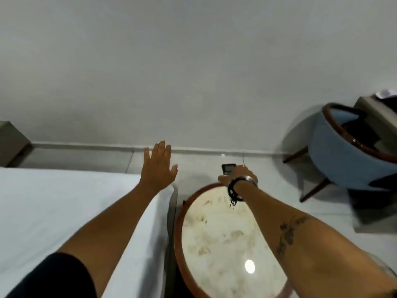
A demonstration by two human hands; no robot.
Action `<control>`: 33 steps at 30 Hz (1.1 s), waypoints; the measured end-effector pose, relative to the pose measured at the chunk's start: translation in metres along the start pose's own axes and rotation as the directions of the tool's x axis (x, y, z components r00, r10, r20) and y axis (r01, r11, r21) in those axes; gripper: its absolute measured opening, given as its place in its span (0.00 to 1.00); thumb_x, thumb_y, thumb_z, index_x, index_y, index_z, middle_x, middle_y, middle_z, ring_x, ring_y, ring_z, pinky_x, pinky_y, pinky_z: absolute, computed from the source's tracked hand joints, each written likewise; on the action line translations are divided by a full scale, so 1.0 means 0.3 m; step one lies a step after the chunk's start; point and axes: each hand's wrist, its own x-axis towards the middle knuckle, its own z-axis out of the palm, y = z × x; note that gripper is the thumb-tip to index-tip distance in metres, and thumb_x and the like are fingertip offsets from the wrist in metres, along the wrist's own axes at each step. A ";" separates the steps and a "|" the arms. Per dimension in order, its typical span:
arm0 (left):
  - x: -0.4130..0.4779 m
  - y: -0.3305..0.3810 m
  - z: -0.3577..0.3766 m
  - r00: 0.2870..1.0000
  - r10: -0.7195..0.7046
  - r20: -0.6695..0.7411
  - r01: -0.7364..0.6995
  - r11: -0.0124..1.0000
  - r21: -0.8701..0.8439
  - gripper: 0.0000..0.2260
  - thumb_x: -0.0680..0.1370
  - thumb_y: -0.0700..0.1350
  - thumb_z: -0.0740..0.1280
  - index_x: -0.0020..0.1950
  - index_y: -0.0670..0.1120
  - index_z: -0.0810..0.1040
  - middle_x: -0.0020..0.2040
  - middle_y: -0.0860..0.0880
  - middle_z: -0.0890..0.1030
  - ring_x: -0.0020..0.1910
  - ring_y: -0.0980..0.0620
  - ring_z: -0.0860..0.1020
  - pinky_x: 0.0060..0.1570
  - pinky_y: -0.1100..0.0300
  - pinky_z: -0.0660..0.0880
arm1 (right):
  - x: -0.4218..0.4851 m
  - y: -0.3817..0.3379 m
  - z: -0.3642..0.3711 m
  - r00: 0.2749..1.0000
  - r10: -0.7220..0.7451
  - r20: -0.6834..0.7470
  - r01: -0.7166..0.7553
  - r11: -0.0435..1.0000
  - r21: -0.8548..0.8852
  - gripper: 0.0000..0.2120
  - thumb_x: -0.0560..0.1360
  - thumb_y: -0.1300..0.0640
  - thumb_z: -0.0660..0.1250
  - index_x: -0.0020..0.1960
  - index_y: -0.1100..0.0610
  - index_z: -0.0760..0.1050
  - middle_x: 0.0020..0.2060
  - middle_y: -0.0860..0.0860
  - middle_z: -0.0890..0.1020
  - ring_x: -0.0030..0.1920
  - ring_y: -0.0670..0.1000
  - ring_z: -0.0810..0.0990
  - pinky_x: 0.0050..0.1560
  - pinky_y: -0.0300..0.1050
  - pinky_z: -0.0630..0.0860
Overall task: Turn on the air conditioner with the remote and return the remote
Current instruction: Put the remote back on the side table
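My right hand [239, 176] is stretched out past the far rim of the round marble-topped table [225, 233] and grips a dark remote [228, 169], whose upper end sticks out above my fingers toward the wall. Black bands circle that wrist. My left hand [159, 166] is raised, palm forward, with its fingers spread, over the corner of the white bed [64, 211]; it holds nothing. No air conditioner is in view.
A blue armchair with a wooden rim [343, 151] stands at the right, a desk edge [378, 112] behind it. A grey cabinet [10, 143] sits at the far left against the plain wall. A strip of tiled floor [268, 168] runs along the wall.
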 end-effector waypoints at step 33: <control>-0.732 0.146 1.129 0.721 -0.104 0.686 0.187 0.981 -0.048 0.32 0.81 0.58 0.53 0.78 0.40 0.51 0.79 0.40 0.56 0.78 0.42 0.53 0.74 0.38 0.46 | 0.068 0.714 1.216 0.845 0.462 0.270 -0.423 0.885 -0.191 0.29 0.65 0.48 0.72 0.59 0.62 0.70 0.56 0.57 0.71 0.56 0.58 0.72 0.39 0.49 0.71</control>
